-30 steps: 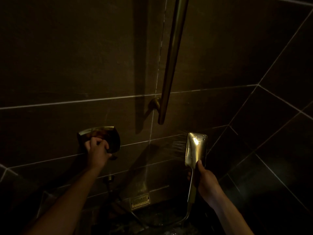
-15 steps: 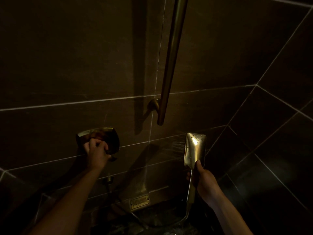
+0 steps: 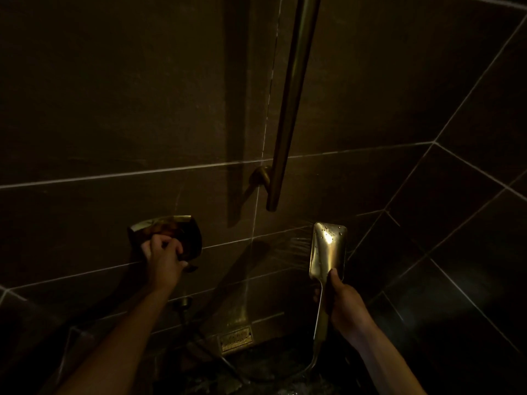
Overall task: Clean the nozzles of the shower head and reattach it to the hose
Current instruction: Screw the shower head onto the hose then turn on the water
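Note:
My right hand (image 3: 343, 305) grips the handle of a gold rectangular shower head (image 3: 328, 246), held upright with its wet back toward me. Thin water jets spray from its hidden face leftward onto the tiled wall. The hose (image 3: 309, 367) curves down from the handle's bottom end. My left hand (image 3: 162, 256) grips the handle of the gold wall valve (image 3: 168, 226), fingers curled round it. The nozzles face away and are hidden.
A gold vertical slide rail (image 3: 288, 109) is fixed to the dark tiled wall above the shower head. A hose outlet (image 3: 184, 302) and a gold drain plate (image 3: 235, 339) sit low on the wall. The corner wall rises at right.
Water spray from the shower head toward the wall shows more plainly now. Both hands stay in nearly the same places.

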Action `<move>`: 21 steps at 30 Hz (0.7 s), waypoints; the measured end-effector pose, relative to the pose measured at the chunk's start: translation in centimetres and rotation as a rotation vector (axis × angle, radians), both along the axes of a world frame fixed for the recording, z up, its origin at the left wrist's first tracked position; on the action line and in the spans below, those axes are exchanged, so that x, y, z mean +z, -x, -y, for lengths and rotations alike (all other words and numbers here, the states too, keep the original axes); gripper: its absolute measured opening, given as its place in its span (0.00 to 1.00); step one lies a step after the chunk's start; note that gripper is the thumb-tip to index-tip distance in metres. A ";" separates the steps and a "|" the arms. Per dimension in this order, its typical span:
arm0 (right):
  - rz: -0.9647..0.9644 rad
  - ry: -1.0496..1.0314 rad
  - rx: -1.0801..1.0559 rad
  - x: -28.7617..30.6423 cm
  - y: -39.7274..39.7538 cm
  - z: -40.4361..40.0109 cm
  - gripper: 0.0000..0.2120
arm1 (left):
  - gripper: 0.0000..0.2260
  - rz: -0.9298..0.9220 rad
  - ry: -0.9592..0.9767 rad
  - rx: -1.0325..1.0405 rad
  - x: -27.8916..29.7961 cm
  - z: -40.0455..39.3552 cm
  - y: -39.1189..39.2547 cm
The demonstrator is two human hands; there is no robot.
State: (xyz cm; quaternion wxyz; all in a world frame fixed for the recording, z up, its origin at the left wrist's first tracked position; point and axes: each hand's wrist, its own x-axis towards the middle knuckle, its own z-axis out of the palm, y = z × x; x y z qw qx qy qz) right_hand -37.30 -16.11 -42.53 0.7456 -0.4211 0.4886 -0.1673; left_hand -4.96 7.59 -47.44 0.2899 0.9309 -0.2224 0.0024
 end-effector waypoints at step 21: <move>-0.002 0.053 0.070 0.7 0.1 1.5 0.19 | 0.14 0.117 -0.250 0.062 0.3 1.1 1.8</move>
